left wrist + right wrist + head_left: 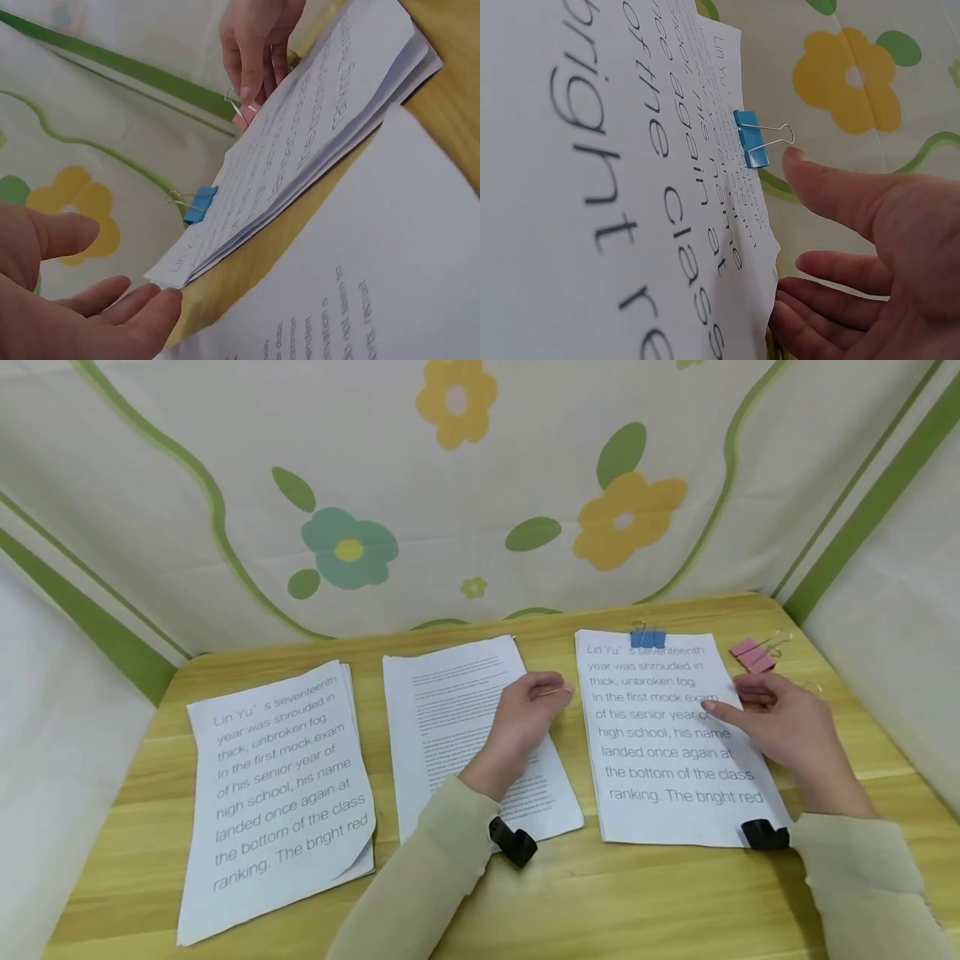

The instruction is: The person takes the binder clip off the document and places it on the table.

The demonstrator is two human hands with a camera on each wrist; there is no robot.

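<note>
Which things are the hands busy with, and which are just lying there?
In use:
right stack with blue clip
pink clips
middle stack
left hand
right hand

Lying about:
left stack
flowered cloth

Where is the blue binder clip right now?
In the head view the blue binder clip sits clipped on the top edge of the right-hand paper stack, left of the pink clips and beyond the right hand.

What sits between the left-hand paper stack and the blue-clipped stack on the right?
The small-print stack lies between the left stack and the blue-clipped stack, with the left hand resting on it. Head view shows this.
</note>
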